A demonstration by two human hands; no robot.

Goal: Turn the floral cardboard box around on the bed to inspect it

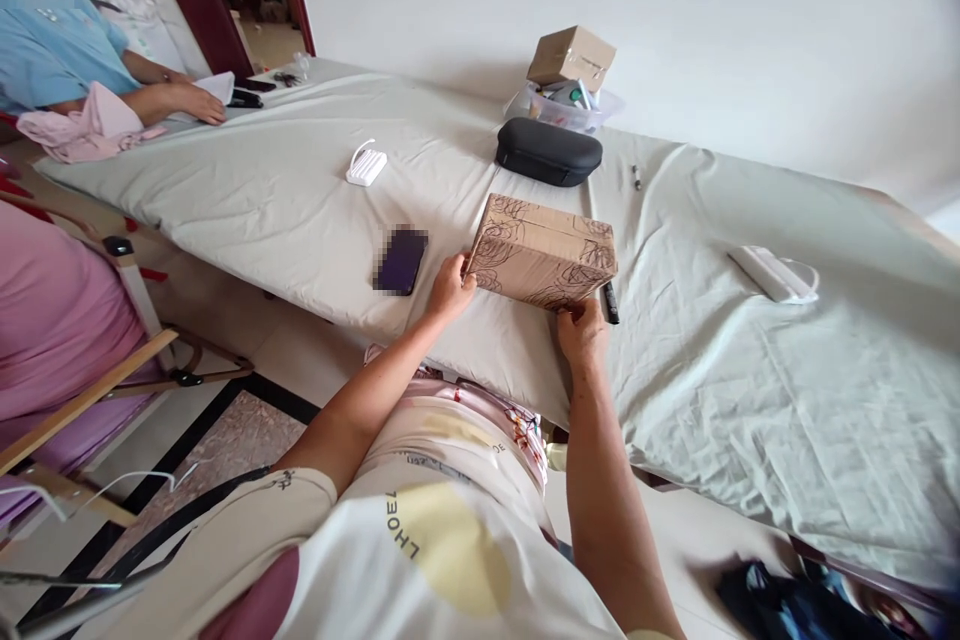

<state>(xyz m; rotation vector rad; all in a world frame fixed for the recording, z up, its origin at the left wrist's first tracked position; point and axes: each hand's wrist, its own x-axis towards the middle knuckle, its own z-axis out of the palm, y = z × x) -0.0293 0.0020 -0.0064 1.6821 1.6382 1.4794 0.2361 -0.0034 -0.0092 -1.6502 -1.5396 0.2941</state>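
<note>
A brown cardboard box [544, 245] with dark scribbled swirls on its faces is between my hands, near the front edge of the covered table. My left hand [452, 288] grips its left end, fingers closed at the edge. Along the lower front edge, towards the right corner, my right hand [583, 330] is closed on the box, its fingertips partly hidden. Whether the box rests on the cloth or is slightly raised, I cannot tell. A black marker [611, 303] lies just right of the box, close to my right hand. Left of my left hand lies a dark phone [401, 262].
Behind the box sits a black zip case [550, 152], with a clear plastic bin [609, 110] and a plain carton [571, 58] beyond. White corded blocks lie left [367, 166] and right [772, 274]. A person in blue [60, 40] sits at the table's far left end.
</note>
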